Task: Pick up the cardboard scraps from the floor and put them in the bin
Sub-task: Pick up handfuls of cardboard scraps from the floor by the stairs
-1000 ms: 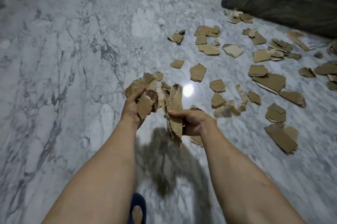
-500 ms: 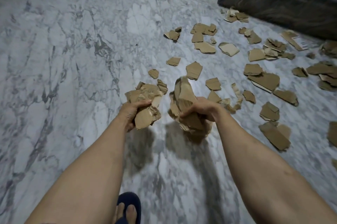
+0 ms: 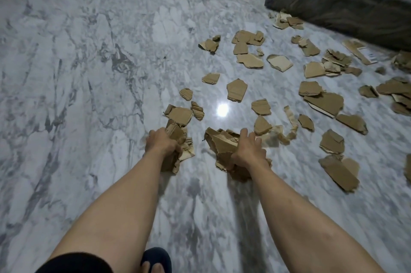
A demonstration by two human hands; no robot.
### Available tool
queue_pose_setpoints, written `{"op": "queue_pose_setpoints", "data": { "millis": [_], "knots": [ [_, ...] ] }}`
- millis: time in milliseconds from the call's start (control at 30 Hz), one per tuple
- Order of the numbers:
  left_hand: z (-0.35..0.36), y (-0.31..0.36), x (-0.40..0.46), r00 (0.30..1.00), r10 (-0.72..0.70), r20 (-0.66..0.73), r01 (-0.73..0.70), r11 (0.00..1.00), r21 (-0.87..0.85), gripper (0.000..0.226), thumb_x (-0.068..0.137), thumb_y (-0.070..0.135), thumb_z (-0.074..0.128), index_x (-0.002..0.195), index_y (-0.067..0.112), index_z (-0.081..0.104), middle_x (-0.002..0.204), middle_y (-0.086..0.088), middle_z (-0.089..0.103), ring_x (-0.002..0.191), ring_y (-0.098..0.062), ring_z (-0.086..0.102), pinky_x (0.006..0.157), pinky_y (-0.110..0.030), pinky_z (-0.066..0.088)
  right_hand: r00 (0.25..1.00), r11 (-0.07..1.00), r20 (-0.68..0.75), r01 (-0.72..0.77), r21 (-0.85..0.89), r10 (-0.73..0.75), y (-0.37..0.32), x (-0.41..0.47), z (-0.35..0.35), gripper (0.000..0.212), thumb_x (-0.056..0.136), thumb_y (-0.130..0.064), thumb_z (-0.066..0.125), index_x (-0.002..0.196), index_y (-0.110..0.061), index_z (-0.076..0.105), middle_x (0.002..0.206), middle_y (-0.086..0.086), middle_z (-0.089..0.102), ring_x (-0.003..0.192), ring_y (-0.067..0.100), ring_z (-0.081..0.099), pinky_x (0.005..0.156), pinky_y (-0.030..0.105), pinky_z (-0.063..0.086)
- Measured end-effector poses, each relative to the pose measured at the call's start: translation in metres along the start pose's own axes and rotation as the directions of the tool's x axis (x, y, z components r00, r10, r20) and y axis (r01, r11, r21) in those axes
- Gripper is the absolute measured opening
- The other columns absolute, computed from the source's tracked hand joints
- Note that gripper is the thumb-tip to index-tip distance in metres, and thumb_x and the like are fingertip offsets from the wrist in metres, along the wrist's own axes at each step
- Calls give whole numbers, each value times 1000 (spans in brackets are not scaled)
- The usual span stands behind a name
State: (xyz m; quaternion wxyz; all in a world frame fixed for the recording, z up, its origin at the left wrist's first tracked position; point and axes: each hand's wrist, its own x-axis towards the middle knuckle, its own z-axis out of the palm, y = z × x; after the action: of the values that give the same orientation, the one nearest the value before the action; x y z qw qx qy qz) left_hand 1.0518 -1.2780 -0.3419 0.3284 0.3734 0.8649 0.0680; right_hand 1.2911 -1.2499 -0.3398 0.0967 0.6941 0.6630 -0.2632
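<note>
While both arms are stretched forward over the marble floor (image 3: pixel 93 85), a bundle of cardboard scraps is held in each hand. The left hand (image 3: pixel 161 144) is curled round a crumpled wad (image 3: pixel 178 139), with its fingers hidden behind the pieces. The right hand (image 3: pixel 248 150) is laid over a larger clump (image 3: pixel 220 146); its fingers are spread on top and the thumb is tucked under the edge, so the clump is gripped from above. Many loose scraps (image 3: pixel 236 92) are scattered ahead and to the right, lying flat on the floor, some overlapping. One large piece (image 3: pixel 339 171) lies just right of the right forearm. A dark stone step (image 3: pixel 333 5) is seen at the top right, with scraps against its base. A bright light reflection (image 3: pixel 222 110) is seen on the floor between the scraps. A dark slipper (image 3: pixel 155 259) is seen at the bottom edge.
</note>
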Motion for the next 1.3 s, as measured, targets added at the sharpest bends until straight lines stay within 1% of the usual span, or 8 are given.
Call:
{"op": "queue_pose_setpoints", "data": {
  "millis": [133,333,500,733,900,1000,1167,1300],
  "knots": [
    [4,0,2,1000,-3,6,3,1000,-10,75,55,34,91,116,10,55,124,-16,59,113,-35,54,84,-36,48,998,999,-55,11,50,-8,-1,-3,-1,58,75,-20,72,117,-16,33,110,10,61,101,33,58,74,40,47],
    [1,7,3,1000,10,-6,-9,993,117,80,61,35,90,126,10,52,133,-15,40,127,-36,36,98,-45,46,999,984,-25,-30,173,35,0,0,1,60,74,-22,77,114,-18,33,106,7,62,86,28,55,68,38,46],
    [2,5,7,1000,0,29,0,1000,3,84,51,28,92,120,9,48,120,-14,59,113,-38,54,88,-43,52,992,807,-77,-39,589,105,23,14,-31,97,54,-24,94,130,-20,34,121,6,58,110,33,58,88,45,51],
    [-10,27,24,994,58,94,-37,976,-213,54,44,26,92,87,3,68,97,-16,70,90,-34,67,82,-46,60,943,881,143,-332,336,301,61,38,-58,138,60,-32,93,154,-15,-6,153,20,29,141,41,26,107,51,38],
    [-15,66,43,989,143,44,-146,987,66,59,56,42,90,98,10,64,130,-14,42,121,-38,40,91,-36,44,943,919,74,-332,212,323,55,38,-42,116,57,-33,94,144,-14,20,154,14,6,141,39,8,103,56,36],
    [-3,80,48,985,152,88,-165,972,166,69,59,49,85,116,17,65,147,-16,34,138,-34,27,106,-41,28,963,939,0,-261,222,268,58,41,-38,103,57,-32,93,136,-15,29,142,11,35,133,39,32,93,51,46],
    [24,96,47,983,158,95,-168,981,101,94,35,62,85,112,13,63,122,-8,56,113,-32,51,90,-36,43,969,919,44,-245,309,243,66,38,-29,79,57,-35,92,113,-17,39,115,8,59,105,33,58,76,38,47],
    [30,97,48,976,185,119,-190,981,34,65,50,46,84,104,17,60,116,-16,56,114,-35,42,80,-34,35,975,863,143,-217,457,170,74,36,-34,77,46,-27,95,107,-17,50,107,6,62,97,28,58,85,43,53]
  ]
}}
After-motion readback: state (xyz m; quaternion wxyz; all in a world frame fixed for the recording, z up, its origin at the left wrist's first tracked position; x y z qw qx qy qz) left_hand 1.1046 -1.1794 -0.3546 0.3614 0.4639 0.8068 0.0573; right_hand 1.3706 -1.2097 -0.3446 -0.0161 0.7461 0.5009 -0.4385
